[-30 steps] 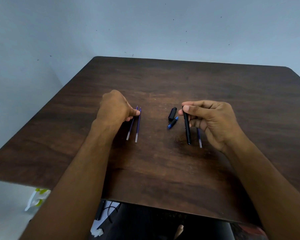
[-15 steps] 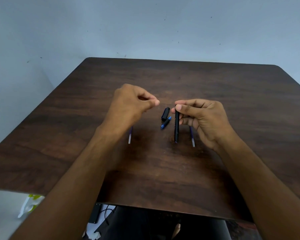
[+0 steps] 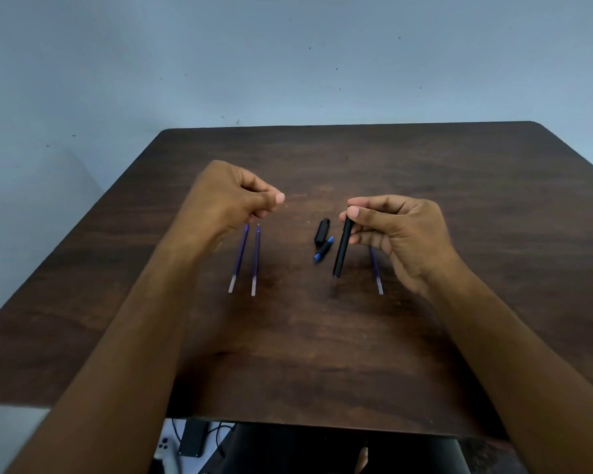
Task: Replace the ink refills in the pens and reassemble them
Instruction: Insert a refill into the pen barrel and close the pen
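right hand (image 3: 401, 241) has the black pen barrel (image 3: 343, 248) pinched up near its top between thumb and fingers, tilted so the lower end hangs just above the bench (image 3: 459, 336). left hand (image 3: 230, 200) hovers over the middle with fingers curled in and thumb tip against the index finger, kind of blurry, doesn't look like it's holding anything. two blue refills (image 3: 247, 258) lie side by side on the bench just under the left hand, pointing toward the far edge. a third refill (image 3: 376, 273) lies under the right hand, partly hidden. between the hands sit a black cap (image 3: 321, 231) and a small blue-tipped piece (image 3: 324, 249), touching or nearly so.
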Motion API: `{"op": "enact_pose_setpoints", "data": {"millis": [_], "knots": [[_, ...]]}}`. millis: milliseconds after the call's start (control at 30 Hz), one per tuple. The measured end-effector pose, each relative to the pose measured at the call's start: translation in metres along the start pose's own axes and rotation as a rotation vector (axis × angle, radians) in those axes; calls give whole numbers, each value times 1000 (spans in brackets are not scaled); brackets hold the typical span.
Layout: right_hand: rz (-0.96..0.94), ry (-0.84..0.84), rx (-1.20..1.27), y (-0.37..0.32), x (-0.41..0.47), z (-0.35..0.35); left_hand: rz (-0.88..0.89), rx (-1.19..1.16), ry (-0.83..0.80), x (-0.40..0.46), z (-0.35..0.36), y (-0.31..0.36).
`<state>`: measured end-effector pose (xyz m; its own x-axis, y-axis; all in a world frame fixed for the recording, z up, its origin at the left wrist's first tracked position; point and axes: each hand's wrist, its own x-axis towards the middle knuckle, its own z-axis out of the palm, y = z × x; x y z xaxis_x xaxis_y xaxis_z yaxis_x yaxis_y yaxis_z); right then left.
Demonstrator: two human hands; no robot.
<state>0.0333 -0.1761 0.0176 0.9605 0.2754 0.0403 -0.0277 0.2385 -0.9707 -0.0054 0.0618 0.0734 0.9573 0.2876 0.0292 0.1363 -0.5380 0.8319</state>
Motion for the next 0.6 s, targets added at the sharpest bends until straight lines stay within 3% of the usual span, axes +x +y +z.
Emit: {"op": "enact_pose_setpoints", "data": {"millis": [233, 500, 600], "knots": [[-43, 16, 81, 2, 1, 3, 117, -81, -268, -19, 34, 20], [-48, 123, 74, 2, 4, -3, 184, 104, -176, -10, 63, 20], [-71, 167, -54, 0, 4, -3, 194, 120, -133, -6, 64, 13]]}}
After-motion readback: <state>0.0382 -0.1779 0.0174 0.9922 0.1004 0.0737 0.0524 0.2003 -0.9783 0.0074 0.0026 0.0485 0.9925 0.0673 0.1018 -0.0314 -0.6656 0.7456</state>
